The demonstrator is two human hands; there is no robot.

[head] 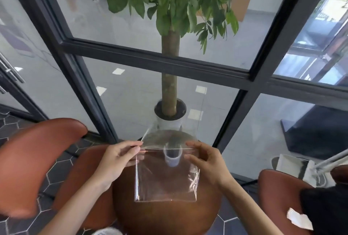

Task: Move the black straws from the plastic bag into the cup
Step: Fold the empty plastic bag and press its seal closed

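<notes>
Room: we see a round brown table (169, 216) by big glass walls and a potted tree (170, 84).
Writing: we can read none.
Left hand (120, 156): fingers pinch the clear plastic bag (165, 184) at its top left corner.
Bag: held up between both hands.
Cup (172, 157): seen through the bag, on the table.
Right hand (205, 161): fingers curl on the bag's top right edge.
Straws: we see none.

round brown table (165, 214), glossy top; clear plastic cup (172, 158) stands upright near its far edge, seen through bag
</notes>
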